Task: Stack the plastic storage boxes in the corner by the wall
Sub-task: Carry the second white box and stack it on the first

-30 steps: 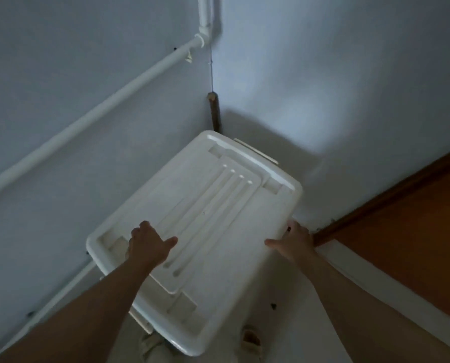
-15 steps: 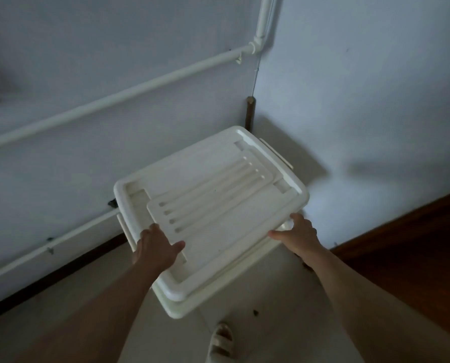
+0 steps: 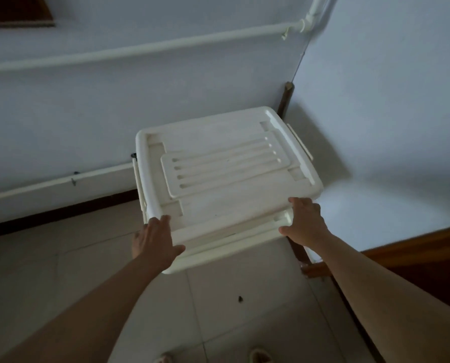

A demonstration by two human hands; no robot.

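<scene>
Floor (image 3: 61, 271): pale tiles with visible joints, one small dark speck (image 3: 240, 299) on a tile on the near side of the storage box. Two pale walls meet in a corner behind the box; a dark skirting strip runs along the foot of each. A white pipe (image 3: 145, 48) crosses the wall high above the box, and a second, lower pipe (image 3: 61, 180) runs to the left of the box. A short brown post (image 3: 286, 100) stands in the corner just behind the box.

White plastic storage box (image 3: 226, 163): sits in the corner, close to both walls, ribbed lid on top. A second white rim (image 3: 234, 244) shows beneath its near edge; whether that is another box cannot be told.

Left hand (image 3: 154, 242): at the box's near left corner, fingers spread straight over the lid edge, thumb along the front rim. Grip is apart, pressing, not clamped.

Right hand (image 3: 306, 222): at the box's near right corner, fingers extended against the edge, thumb below. Grip is likewise apart.
</scene>
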